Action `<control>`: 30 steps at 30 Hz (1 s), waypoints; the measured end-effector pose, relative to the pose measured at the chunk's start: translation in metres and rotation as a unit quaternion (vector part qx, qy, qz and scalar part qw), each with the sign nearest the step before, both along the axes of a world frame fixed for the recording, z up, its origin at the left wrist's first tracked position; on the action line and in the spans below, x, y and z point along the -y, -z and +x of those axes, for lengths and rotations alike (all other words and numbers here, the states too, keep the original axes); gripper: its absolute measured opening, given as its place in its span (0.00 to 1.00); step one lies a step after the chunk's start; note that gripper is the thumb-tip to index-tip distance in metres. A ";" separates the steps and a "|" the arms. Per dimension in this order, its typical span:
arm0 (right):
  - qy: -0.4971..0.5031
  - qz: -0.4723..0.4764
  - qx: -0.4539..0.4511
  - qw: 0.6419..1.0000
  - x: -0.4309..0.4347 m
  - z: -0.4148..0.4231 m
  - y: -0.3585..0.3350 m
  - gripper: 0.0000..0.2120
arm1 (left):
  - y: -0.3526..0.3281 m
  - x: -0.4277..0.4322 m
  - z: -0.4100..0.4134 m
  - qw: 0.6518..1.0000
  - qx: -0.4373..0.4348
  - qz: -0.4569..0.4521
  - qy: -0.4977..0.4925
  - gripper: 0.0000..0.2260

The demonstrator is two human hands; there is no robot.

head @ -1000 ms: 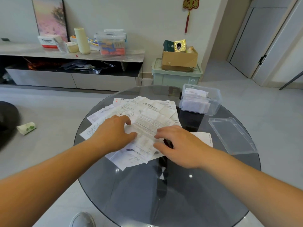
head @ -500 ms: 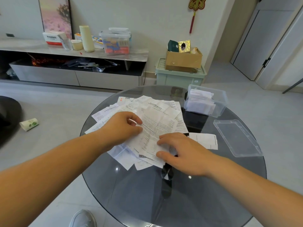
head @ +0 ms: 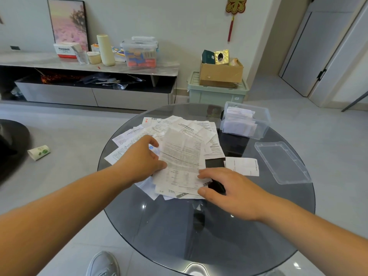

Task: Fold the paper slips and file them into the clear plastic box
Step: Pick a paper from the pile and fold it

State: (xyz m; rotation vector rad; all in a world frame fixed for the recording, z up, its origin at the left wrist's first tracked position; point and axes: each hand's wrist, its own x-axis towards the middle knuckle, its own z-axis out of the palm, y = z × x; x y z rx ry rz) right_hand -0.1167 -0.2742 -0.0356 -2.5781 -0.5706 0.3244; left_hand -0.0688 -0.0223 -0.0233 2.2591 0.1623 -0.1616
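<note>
The left hand [head: 141, 158] curls fingers and thumb round the left edge of the top slip [head: 182, 156] on the pile of paper slips [head: 207, 134]. The right hand [head: 231, 192] pinches that sheet's near right edge between forefinger and thumb. Just right of the pile lies a single slip [head: 242, 166], and farther right a loose lid [head: 282, 162]. Beyond the pile's right side stands the clear plastic box [head: 246, 120], open and holding folded slips. All rest on a glass table [head: 219, 236].
</note>
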 end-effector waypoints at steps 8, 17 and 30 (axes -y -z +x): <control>-0.005 0.035 -0.037 0.999 -0.008 0.000 0.001 0.29 | -0.007 -0.011 0.012 0.995 0.075 0.000 -0.072 0.06; -0.014 0.166 -0.095 0.981 -0.038 0.013 0.006 0.36 | -0.013 -0.020 0.012 0.964 0.023 -0.222 -0.144 0.03; 0.179 0.225 -0.031 0.957 0.005 -0.017 -0.020 0.07 | -0.017 0.027 -0.040 0.945 -0.131 -0.299 0.034 0.34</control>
